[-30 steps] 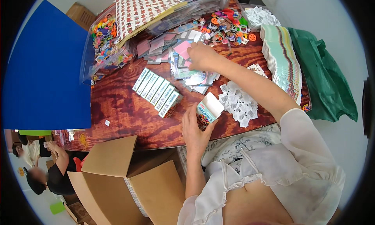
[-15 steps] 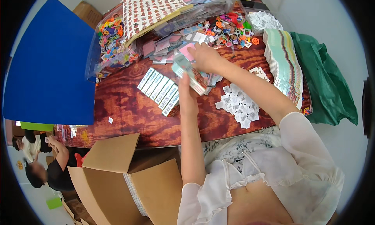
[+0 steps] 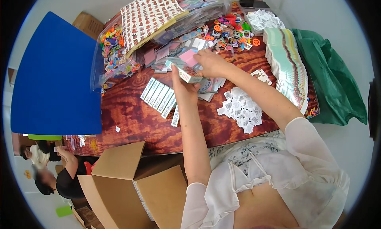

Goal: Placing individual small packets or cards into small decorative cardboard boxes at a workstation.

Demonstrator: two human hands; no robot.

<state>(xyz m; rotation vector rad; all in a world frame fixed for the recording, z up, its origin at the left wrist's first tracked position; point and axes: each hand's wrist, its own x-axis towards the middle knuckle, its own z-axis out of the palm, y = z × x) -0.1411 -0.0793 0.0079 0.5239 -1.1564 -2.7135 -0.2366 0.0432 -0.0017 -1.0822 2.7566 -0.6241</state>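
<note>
My left hand point(image 3: 185, 86) is wrapped around a small pale-green printed box point(image 3: 186, 71), thumb along its side, tilted above the table. Close beyond it, my right hand point(image 3: 211, 63) has its fingertips pressed together at the edge of a pink card point(image 3: 187, 57) on a loose pile of cards point(image 3: 162, 54). Its fingertips partly hide their contact with the card. Left of my left hand lies a row of small white-sided boxes point(image 3: 158, 97), with one more box point(image 3: 175, 117) slightly apart at its near end.
A heap of small white slips point(image 3: 242, 110) lies near my right forearm. Colourful plastic trinkets point(image 3: 232, 32) and a bin of them point(image 3: 113, 42) stand behind. Stacked flattened boxes point(image 3: 287, 66) and a green bag point(image 3: 329, 78) are at right. An open carton point(image 3: 115, 161) sits below the table edge.
My left hand has turned the small box flatter, bringing its printed side into view. My right hand stays by the pink card, shifted slightly. The view has moved a little.
</note>
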